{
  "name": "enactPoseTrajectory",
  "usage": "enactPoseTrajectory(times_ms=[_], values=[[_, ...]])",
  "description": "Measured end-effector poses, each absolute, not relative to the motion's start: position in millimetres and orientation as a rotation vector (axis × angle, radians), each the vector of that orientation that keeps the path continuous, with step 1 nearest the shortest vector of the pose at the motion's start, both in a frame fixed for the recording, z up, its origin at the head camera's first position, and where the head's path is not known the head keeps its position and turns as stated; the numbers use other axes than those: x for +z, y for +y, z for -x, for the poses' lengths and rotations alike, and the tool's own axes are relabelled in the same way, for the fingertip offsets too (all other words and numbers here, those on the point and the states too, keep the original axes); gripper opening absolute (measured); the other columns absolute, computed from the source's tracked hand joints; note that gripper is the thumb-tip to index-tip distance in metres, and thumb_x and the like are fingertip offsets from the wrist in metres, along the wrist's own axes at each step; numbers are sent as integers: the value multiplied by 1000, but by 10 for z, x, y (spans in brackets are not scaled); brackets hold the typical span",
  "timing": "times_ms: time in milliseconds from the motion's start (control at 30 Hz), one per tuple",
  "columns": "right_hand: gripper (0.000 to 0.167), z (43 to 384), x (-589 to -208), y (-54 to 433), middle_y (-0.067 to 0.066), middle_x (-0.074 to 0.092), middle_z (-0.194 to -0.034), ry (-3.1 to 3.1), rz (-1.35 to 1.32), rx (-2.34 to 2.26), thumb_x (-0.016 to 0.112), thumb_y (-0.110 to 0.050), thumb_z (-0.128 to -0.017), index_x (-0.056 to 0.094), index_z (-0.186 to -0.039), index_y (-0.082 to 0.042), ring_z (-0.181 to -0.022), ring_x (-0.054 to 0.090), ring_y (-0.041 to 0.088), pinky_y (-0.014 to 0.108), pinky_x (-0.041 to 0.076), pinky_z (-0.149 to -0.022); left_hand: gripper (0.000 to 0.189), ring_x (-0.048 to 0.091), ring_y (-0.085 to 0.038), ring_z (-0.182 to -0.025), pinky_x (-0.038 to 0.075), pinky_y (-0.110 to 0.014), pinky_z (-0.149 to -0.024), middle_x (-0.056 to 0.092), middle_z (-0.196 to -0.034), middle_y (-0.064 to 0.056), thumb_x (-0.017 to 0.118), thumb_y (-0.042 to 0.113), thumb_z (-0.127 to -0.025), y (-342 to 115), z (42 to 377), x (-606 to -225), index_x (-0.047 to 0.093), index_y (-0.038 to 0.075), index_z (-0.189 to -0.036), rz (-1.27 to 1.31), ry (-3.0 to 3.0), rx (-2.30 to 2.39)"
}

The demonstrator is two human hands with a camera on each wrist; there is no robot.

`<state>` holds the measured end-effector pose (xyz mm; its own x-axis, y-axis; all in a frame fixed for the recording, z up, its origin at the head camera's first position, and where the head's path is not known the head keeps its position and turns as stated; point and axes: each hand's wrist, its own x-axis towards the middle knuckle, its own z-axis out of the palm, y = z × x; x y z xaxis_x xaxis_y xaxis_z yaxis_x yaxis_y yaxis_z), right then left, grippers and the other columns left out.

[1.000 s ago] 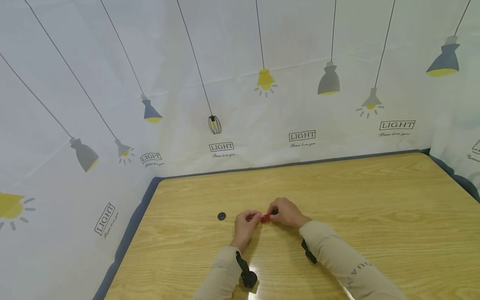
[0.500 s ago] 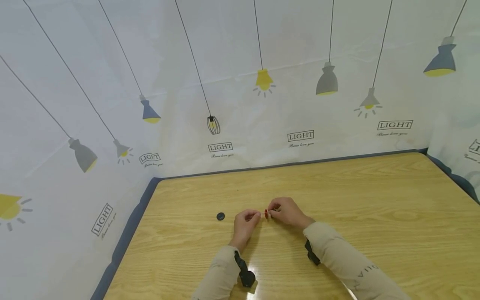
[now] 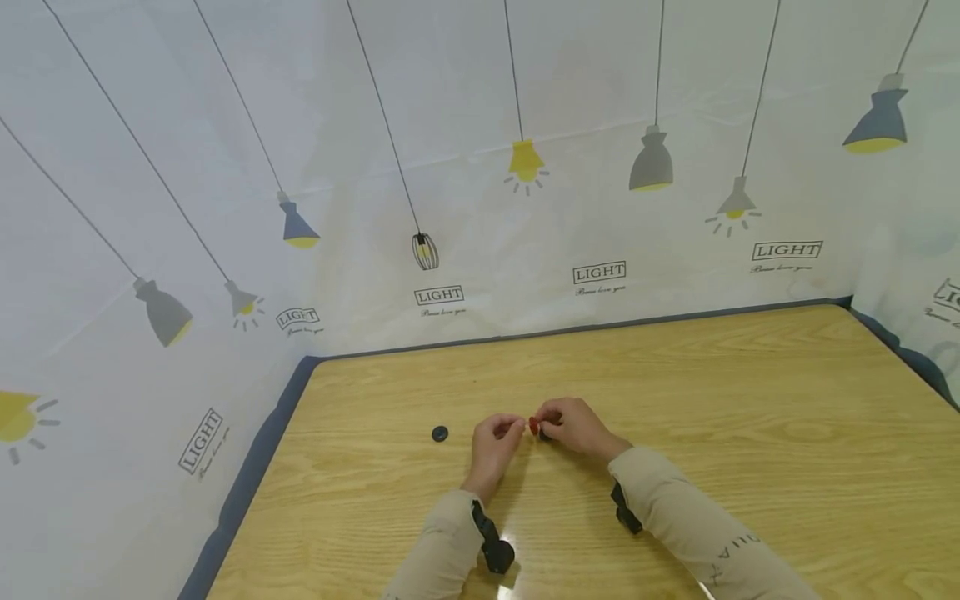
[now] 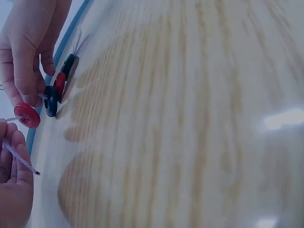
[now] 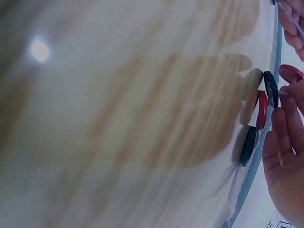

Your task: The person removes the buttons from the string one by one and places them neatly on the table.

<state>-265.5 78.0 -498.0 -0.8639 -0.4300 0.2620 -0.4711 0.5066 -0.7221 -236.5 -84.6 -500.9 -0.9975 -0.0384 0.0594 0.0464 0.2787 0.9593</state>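
My left hand (image 3: 495, 450) pinches a thin pale cord (image 4: 19, 156), whose dark-tipped end hangs below the fingers in the left wrist view. A red button (image 4: 27, 115) sits on the cord between the two hands. Just past it, the fingertips of my right hand (image 3: 576, 427) pinch the cord. Beyond these fingertips, a black button (image 4: 51, 101), a second red button (image 5: 261, 110) and another black button (image 5: 247, 146) hang in a row on the cord, low over the wooden table (image 3: 675, 375). The cord trails on past the last one.
A loose dark button (image 3: 440, 433) lies on the table left of my left hand. White sheeting (image 3: 480, 192) printed with lamps stands behind the table's far edge and along its left side. Each wrist wears a black camera (image 3: 495, 550).
The red button between the hands has turned and now stands apart from the left fingertips. My left hand has shifted slightly; the right hand stays nearly in place. The view drifts a little.
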Motion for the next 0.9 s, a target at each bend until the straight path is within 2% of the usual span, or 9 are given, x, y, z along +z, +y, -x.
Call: enactPoseTrajectory(times_ms=[267, 567, 700, 900], values=[[7, 2656, -4962, 785, 1, 64, -79, -2707, -827, 1315, 62, -3, -79, 68, -82, -7, -72, 57, 11, 26, 46, -64, 20, 58, -19, -78, 47, -28, -66, 62, -86, -10, 59, 16, -86, -844, 2353, -5016, 63, -2, -94, 15, -2419, -1901], [5, 2654, -4966, 808, -3, 64, -76, -2700, -812, 1294, 62, -7, -82, 67, -80, -8, -70, 57, 9, 24, 46, -63, 19, 59, -15, -79, 46, -24, -70, 63, -86, -7, 61, 16, -84, -864, 2372, -5061, 64, 0, -94, 62, -2472, -1859], [6, 2642, -4935, 812, -2, 64, -77, -2693, -801, 1337, 61, -8, -83, 67, -82, -8, -72, 57, 11, 24, 46, -63, 23, 59, -23, -87, 47, -27, -75, 63, -93, -15, 62, 10, -82, -858, 2353, -5068, 61, -6, -99, 165, -2452, -1883], [8, 2619, -4890, 824, 0, 64, -79, -2672, -805, 1398, 59, -7, -85, 66, -84, -6, -75, 58, 14, 28, 47, -66, 31, 54, -38, -97, 45, -39, -82, 56, -104, -28, 61, -2, -80, -779, 2211, -4844, 52, -15, -107, 290, -2453, -1922]])
